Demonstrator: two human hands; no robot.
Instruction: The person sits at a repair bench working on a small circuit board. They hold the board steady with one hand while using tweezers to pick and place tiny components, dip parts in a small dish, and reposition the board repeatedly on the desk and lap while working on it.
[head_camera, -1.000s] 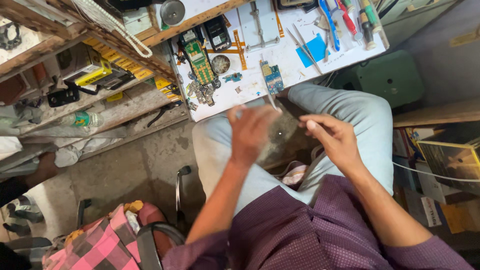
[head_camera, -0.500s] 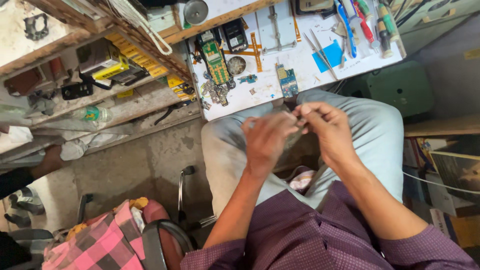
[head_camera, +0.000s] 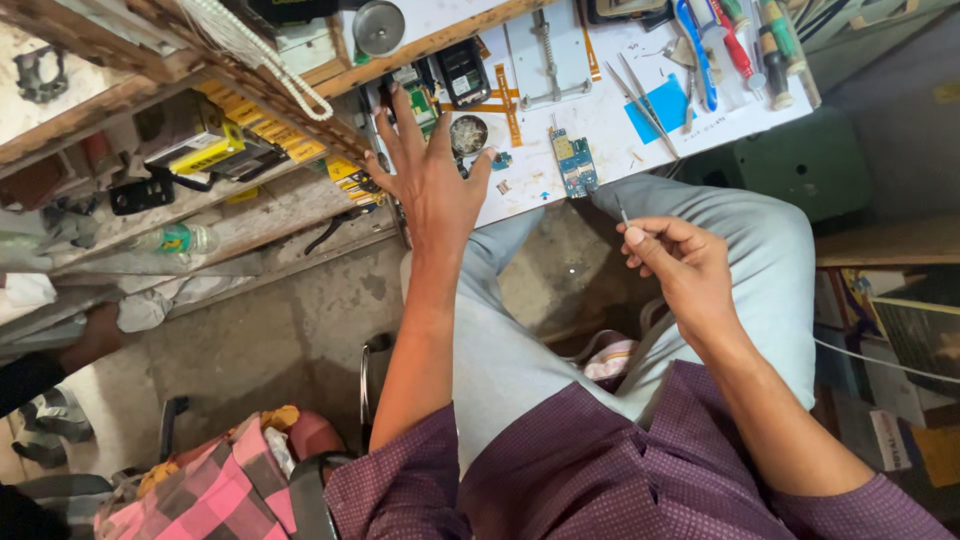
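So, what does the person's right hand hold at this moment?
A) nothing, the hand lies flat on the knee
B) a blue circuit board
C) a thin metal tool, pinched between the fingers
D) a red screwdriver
C: the right hand pinches a thin metal tool with its tip pointing up, while the left hand reaches open toward the white worktop.

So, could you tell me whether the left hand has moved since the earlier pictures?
Yes. The left hand has gone from the lap, beside the right hand, forward to the edge of the white worktop, fingers spread.
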